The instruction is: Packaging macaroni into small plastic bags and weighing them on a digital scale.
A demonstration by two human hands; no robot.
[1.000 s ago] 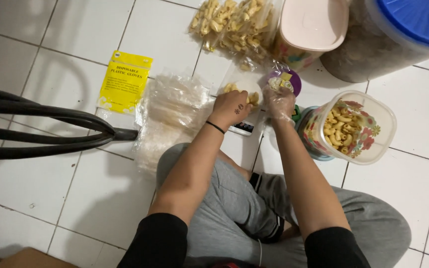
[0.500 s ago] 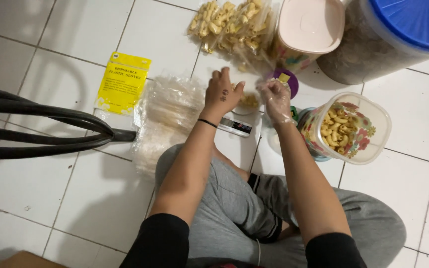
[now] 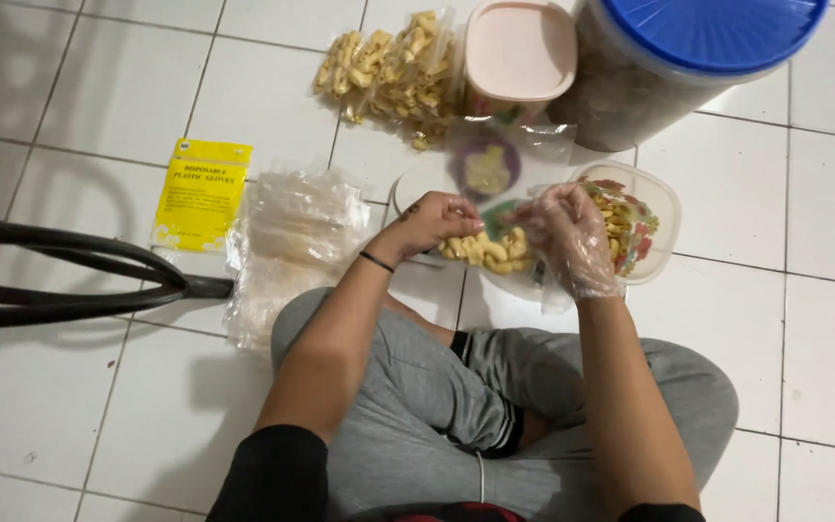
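Hands, left hand (image 3: 437,224) and gloved right hand (image 3: 564,237), hold snack bag (image 3: 490,251); yellow packet (image 3: 201,193) lies left.

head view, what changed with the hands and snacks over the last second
Both hands came back from the scale toward the lap. The left hand and gloved right hand now hold a small clear bag of yellow snacks between them. The open snack tub, bag pile and glove packet stayed put.
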